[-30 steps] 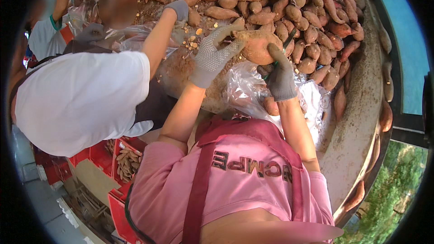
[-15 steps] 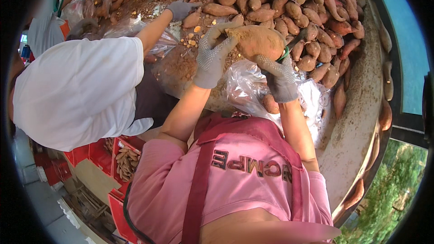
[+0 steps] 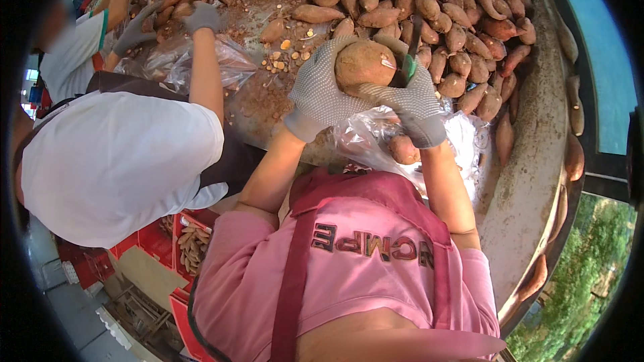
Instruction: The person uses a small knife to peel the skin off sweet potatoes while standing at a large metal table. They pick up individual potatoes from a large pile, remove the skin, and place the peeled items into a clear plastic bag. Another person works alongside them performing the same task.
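A large, soil-covered sweet potato (image 3: pixel 365 67) is in my gloved left hand (image 3: pixel 318 87), whose fingers wrap round its left side. Its end faces up and shows a small pale mark. My right hand (image 3: pixel 414 107), in a matching grey dotted glove, is closed round a green-handled knife (image 3: pixel 408 67). The knife's dark, narrow blade points away from me, beside the sweet potato. The thumb of that hand rests against the sweet potato's lower edge. Below my hands lies a clear plastic bag (image 3: pixel 359 137), with another sweet potato (image 3: pixel 403 150) at it.
A big heap of sweet potatoes (image 3: pixel 456 27) covers the far right of the table (image 3: pixel 523 167). Small cut pieces (image 3: pixel 285 45) lie on its soil. At left, a co-worker in a white shirt (image 3: pixel 121 154) reaches over another plastic bag (image 3: pixel 228 67). Red crates (image 3: pixel 154 241) stand lower left.
The sweet potato has turned from lying sideways to end-up, and my left hand has shifted its hold. The knife now points away from me. The co-worker's hand has moved left.
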A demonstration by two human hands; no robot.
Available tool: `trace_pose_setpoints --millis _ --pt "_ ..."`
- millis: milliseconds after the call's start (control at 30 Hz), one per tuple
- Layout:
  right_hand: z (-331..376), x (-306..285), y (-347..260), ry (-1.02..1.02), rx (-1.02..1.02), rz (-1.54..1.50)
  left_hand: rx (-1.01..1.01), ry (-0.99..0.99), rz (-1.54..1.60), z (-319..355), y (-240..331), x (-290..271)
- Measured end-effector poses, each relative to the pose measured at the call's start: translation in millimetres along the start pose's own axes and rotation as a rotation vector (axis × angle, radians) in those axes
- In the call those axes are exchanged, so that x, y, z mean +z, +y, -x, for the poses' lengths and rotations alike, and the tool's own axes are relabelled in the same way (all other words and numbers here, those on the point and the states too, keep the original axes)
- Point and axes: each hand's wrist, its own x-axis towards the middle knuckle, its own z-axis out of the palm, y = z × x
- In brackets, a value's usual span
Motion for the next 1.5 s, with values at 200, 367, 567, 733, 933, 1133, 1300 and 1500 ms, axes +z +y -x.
trace_pose_setpoints --millis 200,367,567,733,933,1133,1300,1500 --pt "-3 -8 3 0.054 -0.166 0.108 0.071 0.096 -0.109 9 -22 6" --pt "3 0 0 0.169 -0.206 0.224 0.053 0.148 -0.201 6 -6 -2" --pt "5 7 -11 0.16 -0.026 0.226 0.078 0.223 -0.413 8 -11 -5" --pt "5 9 -8 0.095 0.121 0.164 0.163 0.222 -0.664 18 -40 -8" --pt "4 8 -19 -0.063 0.096 0.032 0.051 0.289 -0.331 3 -22 -11" --pt "-22 -30 19 0.262 -0.024 0.378 -0.025 0.291 -0.23 8 -24 -15" --pt "-11 8 -12 0.093 0.049 0.252 0.033 0.283 -0.276 7 -20 -8" --pt "-16 -4 7 0.141 0.495 -0.173 0.088 0.237 -0.218 15 -23 -8"
